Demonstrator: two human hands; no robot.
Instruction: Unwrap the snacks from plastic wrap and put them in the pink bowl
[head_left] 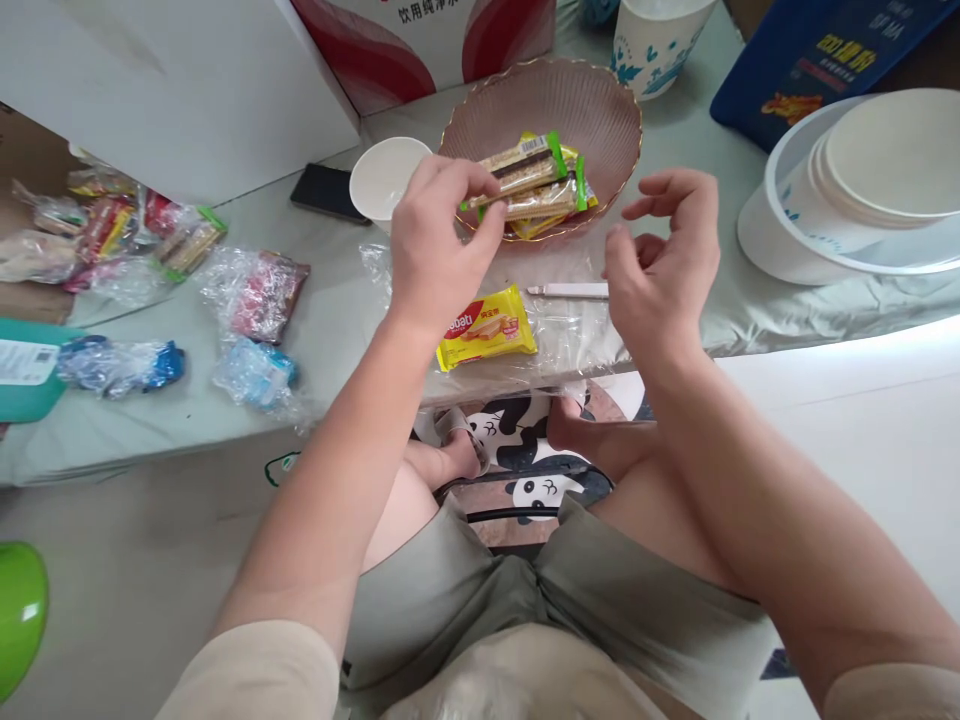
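Observation:
My left hand (442, 240) pinches the end of a wrapped wafer bar (540, 200) between thumb and forefinger at the near rim of a ribbed pink bowl (480, 110). Another green-ended wrapped bar (525, 165) lies beside it in the bowl, over yellow packets partly hidden beneath. To the bowl's right, my right hand (667, 260) is raised, fingers loosely bent and apart, with nothing visible in them. Below my hands, a yellow wafer packet (491, 325) rests on clear plastic film (570, 340). A thin white-handled tool (568, 290), perhaps a knife, lies partly behind my right hand.
A white paper cup (390, 175) and a black phone (328, 192) stand left of the bowl. Several wrapped snacks (112, 230) are heaped at far left. At right are a tub of stacked cups (810, 200) and a blue container (817, 60). White boxes (187, 90) stand behind.

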